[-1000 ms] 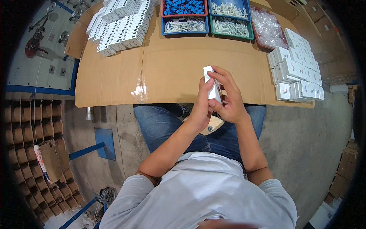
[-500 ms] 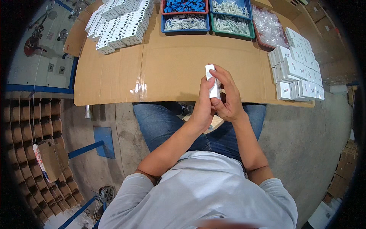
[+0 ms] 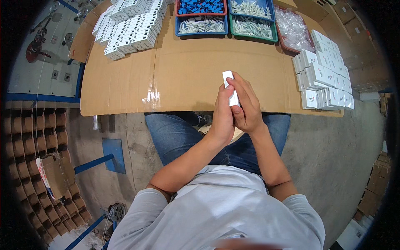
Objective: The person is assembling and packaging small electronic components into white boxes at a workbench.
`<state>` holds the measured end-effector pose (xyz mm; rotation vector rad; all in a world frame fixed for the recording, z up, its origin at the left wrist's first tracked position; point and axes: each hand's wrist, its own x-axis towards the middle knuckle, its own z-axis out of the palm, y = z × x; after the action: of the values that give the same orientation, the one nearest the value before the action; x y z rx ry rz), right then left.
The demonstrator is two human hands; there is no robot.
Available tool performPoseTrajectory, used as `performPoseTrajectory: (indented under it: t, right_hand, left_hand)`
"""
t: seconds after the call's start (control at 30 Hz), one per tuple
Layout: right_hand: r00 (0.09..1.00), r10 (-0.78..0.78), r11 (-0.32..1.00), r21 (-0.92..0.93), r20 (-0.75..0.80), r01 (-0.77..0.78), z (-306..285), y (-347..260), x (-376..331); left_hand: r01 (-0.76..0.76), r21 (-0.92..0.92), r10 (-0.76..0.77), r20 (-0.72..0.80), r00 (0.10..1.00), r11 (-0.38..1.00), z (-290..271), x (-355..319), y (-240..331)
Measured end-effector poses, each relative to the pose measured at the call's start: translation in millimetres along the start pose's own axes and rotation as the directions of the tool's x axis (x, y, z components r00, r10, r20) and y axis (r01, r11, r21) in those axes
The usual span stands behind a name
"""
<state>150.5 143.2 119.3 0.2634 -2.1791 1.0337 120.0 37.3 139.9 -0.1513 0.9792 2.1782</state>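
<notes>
A small white box [image 3: 228, 76] stands between my two hands, just above the near edge of the cardboard-covered table [image 3: 191, 79]. My left hand [image 3: 224, 110] grips its left side, with the thumb against the face. From the right, my right hand [image 3: 248, 102] wraps its fingers over the box and presses its thumb low down. Both palms are close together around it. My fingers hide most of the box's right side and its lower end.
Stacked white boxes [image 3: 133, 31] fill the far left; more white boxes [image 3: 321, 77] are piled at the right. At the back stand a red tray [image 3: 201, 13] of blue pieces, blue and green trays [image 3: 255, 38] of small white parts, and a red tray [image 3: 292, 51] of clear plastic pieces.
My right hand has closed in on the box, and its fingers now lie flatter over it. The box has shifted slightly left and turned a little.
</notes>
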Motion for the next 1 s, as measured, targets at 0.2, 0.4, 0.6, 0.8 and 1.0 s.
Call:
performPoseTrajectory:
  t: [0.2,0.4,0.6,0.8,1.0]
  right_hand:
    - [1.0,0.011,1.0,0.011,-0.016,-0.011,3,-2,-1]
    - [0.999,0.033,0.999,0.033,-0.007,-0.033,5,-1,-3]
    - [0.999,0.033,0.998,0.049,-0.01,-0.033,5,-1,-3]
    - [0.999,0.051,0.997,0.055,-0.008,-0.05,7,2,-5]
    - [0.931,0.359,0.755,0.564,0.072,-0.335,0,-8,-4]
  left_hand:
    - [-0.016,-0.018,0.015,-0.042,0.999,1.0,0,-2,-3]
    - [-0.02,-0.012,0.019,-0.063,0.998,1.0,-4,1,-6]
    - [-0.023,0.0,0.023,-0.064,0.998,1.0,-2,-2,-4]
    - [-0.001,0.003,0.001,-0.054,0.999,1.0,-5,-1,-2]
    - [-0.194,0.173,0.179,0.098,0.979,0.966,-11,4,-1]
